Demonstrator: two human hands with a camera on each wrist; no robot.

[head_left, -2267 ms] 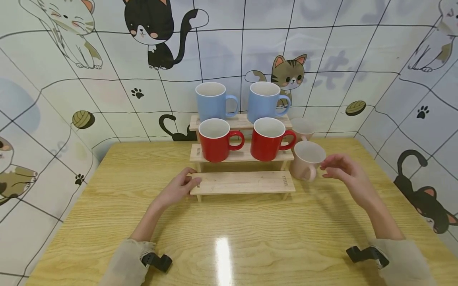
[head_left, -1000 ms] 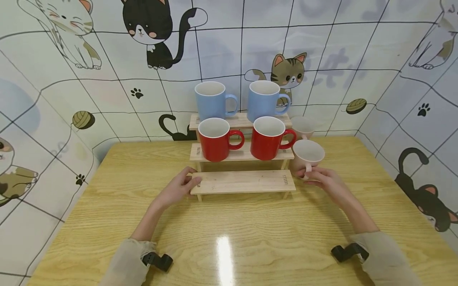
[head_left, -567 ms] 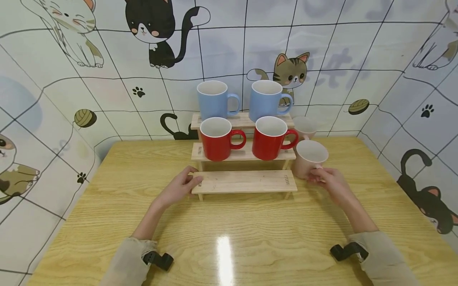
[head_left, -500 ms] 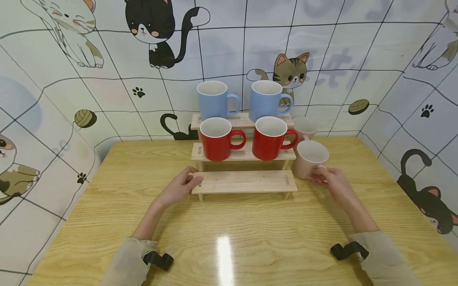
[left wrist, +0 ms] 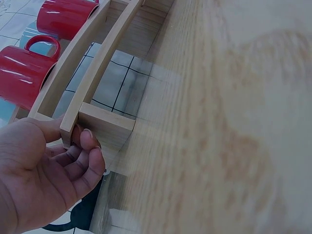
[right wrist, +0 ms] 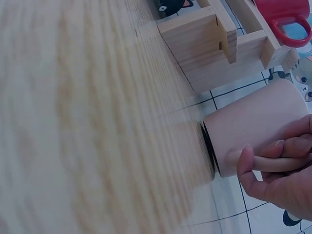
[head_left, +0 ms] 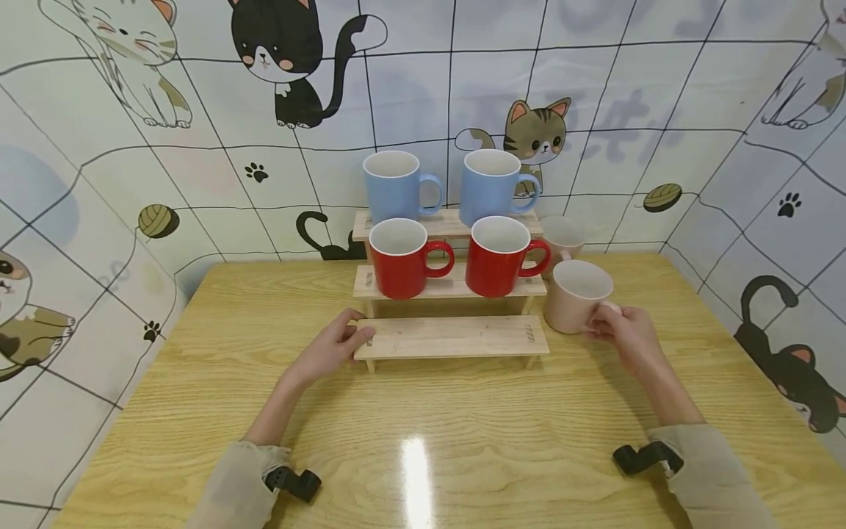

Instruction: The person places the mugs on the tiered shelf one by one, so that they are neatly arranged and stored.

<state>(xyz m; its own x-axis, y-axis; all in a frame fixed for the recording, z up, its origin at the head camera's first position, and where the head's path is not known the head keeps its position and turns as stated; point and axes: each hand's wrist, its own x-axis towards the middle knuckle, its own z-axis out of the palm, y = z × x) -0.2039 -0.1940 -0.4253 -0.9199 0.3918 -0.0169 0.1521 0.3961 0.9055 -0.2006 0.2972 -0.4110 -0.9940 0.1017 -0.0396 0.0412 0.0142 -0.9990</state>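
My left hand (head_left: 330, 345) pinches the left end of the lowest board of a three-tier wooden rack (head_left: 456, 336); the left wrist view shows the thumb above and fingers curled under the board (left wrist: 92, 80). To the rack's right, my right hand (head_left: 628, 334) grips the handle of a pale pink mug (head_left: 573, 297). That mug (right wrist: 258, 126) is upright, its base close to the tabletop in the right wrist view. A second pink mug (head_left: 562, 234) stands behind it, partly hidden.
Two red mugs, the left mug (head_left: 399, 261) and the right mug (head_left: 496, 258), stand on the middle tier. On the top tier are two light blue mugs, one mug (head_left: 391, 189) left and one mug (head_left: 487, 189) right. A cat-patterned wall (head_left: 410, 88) encloses the wooden table (head_left: 330, 441).
My right hand has come in from the right and taken the front pink mug's handle. The handle has swung to the right and the mug has shifted slightly right. My left hand stays put.
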